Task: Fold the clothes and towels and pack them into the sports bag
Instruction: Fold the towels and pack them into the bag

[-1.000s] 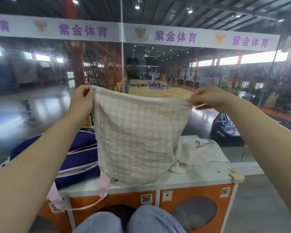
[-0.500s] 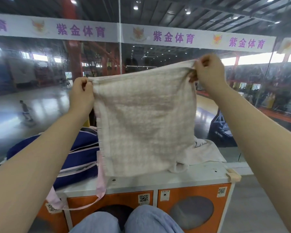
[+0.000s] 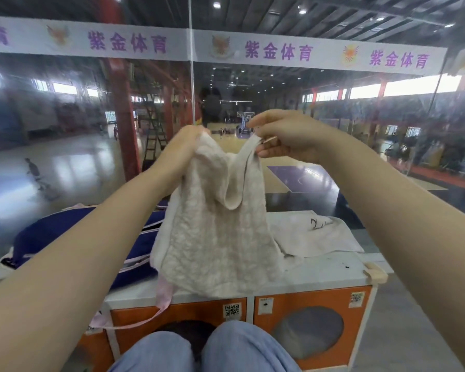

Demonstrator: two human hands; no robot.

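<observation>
A cream textured towel hangs in the air in front of me, its top edge sagging between my hands. My left hand pinches its upper left corner. My right hand pinches the upper right corner, close to the left one. The towel's lower edge reaches the white top of the cabinet. A navy sports bag with pale pink straps lies on the cabinet at the left, partly hidden by my left arm. A white garment with a dark mark lies at the right.
The cabinet has orange fronts with round windows and QR stickers. My knees in blue jeans are at the bottom centre. A glass wall stands just behind the cabinet, with a sports hall beyond.
My hands have come together, so the towel that was stretched flat now folds in the middle. The right hand has dropped from its raised position.
</observation>
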